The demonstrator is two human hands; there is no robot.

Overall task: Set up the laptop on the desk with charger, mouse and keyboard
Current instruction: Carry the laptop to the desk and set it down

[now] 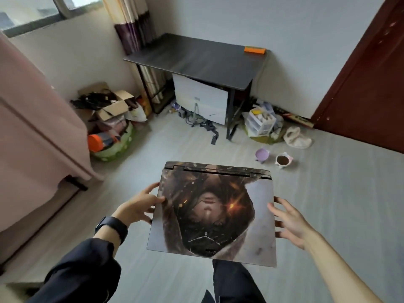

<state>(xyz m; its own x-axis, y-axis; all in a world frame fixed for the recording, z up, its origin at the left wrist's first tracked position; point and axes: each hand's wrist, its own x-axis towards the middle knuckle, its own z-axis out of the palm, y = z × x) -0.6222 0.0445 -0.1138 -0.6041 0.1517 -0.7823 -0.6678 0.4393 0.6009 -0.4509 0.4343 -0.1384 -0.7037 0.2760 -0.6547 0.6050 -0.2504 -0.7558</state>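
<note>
We carry the closed laptop [213,212] level, left hand [140,204] pinching its edge, right hand [288,219] spread alongside. We should firm up the right side before reaching the tabletop [192,55].

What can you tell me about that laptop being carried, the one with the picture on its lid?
The laptop is closed and held roughly flat above the floor, hinge edge pointing away toward the desk. A printed skin of illustrated artwork in browns and greys covers the lid. The left hand grips its left edge; the right hand sits at the right edge, fingers spread. No cable is attached.
</note>
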